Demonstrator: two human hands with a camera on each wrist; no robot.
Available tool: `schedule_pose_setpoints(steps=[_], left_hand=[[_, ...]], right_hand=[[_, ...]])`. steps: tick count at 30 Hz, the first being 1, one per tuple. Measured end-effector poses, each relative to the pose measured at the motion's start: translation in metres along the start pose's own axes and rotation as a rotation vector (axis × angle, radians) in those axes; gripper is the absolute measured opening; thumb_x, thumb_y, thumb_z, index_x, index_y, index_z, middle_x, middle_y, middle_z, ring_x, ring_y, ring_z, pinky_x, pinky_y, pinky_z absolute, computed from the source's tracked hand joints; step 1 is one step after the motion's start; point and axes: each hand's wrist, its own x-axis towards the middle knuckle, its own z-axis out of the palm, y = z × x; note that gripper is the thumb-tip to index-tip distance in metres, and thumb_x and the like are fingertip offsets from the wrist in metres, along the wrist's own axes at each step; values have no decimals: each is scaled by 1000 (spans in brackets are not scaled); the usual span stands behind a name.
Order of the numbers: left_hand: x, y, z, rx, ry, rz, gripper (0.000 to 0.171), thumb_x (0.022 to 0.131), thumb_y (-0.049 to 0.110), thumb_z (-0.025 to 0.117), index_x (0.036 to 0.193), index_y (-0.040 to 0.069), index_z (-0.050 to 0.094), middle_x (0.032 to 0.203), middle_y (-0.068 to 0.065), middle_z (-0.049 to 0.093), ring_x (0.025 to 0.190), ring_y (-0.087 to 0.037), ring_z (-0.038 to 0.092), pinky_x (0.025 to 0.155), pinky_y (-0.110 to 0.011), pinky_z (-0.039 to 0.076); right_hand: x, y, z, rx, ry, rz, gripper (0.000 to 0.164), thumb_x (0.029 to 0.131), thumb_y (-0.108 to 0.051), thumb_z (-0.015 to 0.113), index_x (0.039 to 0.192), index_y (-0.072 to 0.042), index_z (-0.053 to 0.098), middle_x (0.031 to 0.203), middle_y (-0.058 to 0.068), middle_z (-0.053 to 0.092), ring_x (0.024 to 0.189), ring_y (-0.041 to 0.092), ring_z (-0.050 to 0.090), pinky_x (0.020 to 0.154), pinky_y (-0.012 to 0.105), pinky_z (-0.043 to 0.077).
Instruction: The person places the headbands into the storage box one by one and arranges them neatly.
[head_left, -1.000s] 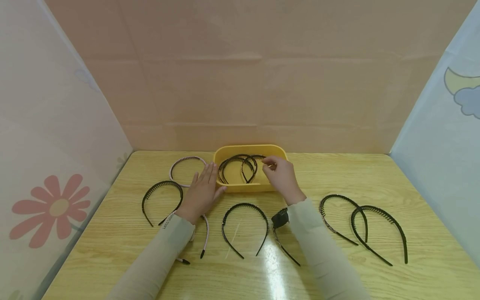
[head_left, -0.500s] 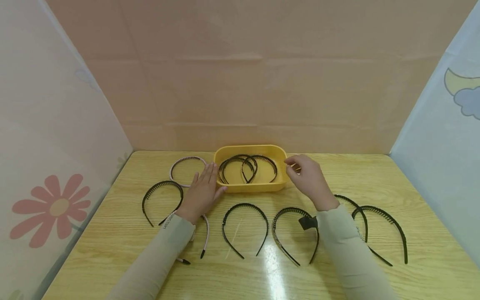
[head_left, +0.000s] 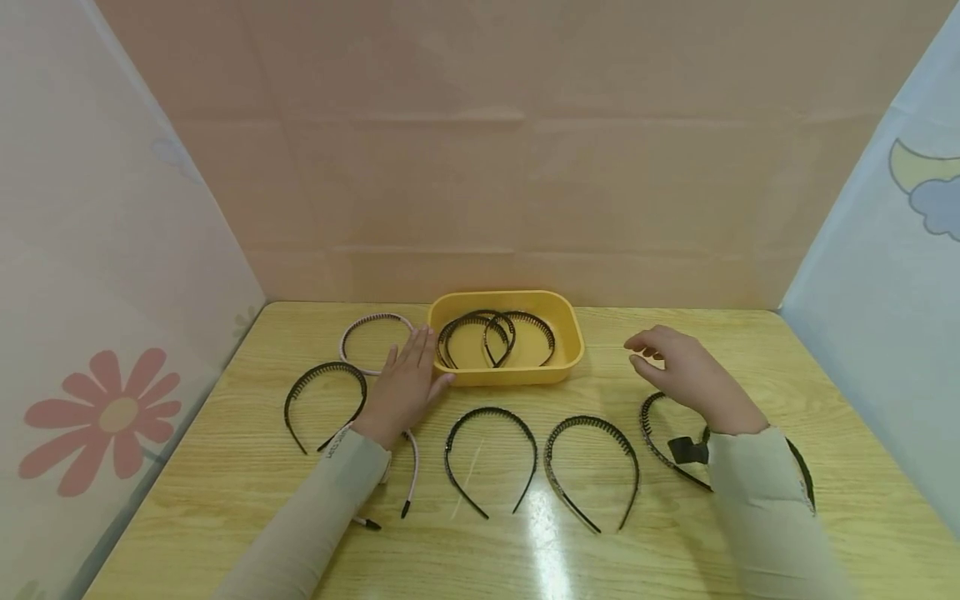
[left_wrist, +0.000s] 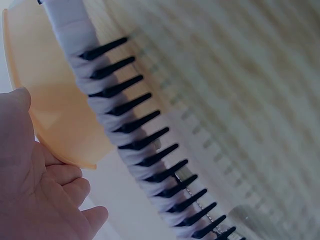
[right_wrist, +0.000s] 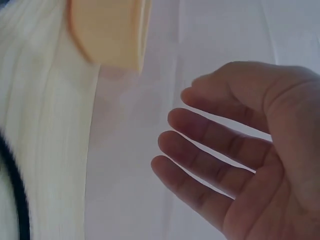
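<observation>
Headbands (head_left: 491,312), black, curved and toothed, overlap inside the yellow rounded tray (head_left: 517,377), best steadied by light pressure from the straight-fingered left hand (head_left: 405,383) touching its end. The right hand (head_left: 686,367), released, hovers apart; beige sleeves (head_left: 776,492) partly cover lilac (head_left: 416,472) and black headbands (head_left: 652,446), which could snag.

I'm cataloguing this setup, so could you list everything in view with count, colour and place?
Bin: 1, yellow, far middle of table
Headbands in bin: at least 3, black, overlapping
Pink headbands: 2, pink, left of middle, one partly hidden
Loose dark headbands: 5, black, across table, two partly hidden at right
Table: 1, yellowish wood, underneath
Back sheet: 1, pinkish-brown, behind
Side panels: 2, pale, patterned, left and right
Sleeves: 2, beige, both arms
Left hand: 1, bare, against bin's left side
Right hand: 1, bare, right of bin
</observation>
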Motion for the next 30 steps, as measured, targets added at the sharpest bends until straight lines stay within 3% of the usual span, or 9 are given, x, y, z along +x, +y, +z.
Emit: schedule_pose_setpoints(steps=[16, 30], left_hand=[[0, -1, 2, 18, 8, 5, 79, 108, 49, 40, 160, -4, 13, 167, -22, 13, 154, -36, 14, 122, -58, 17], [2, -1, 3, 15, 6, 6, 80, 108, 50, 40, 161, -4, 12, 167, -21, 10, 154, -35, 14, 122, -58, 17]], right_hand=[[-35, 66, -10, -132, -162, 23, 23, 86, 4, 75, 108, 8, 69, 101, 20, 67, 93, 43, 63, 80, 58, 54], [-55, 104, -14, -107, -278, 194, 22, 86, 7, 65, 108, 10, 67, 103, 30, 64, 96, 51, 61, 75, 58, 53]])
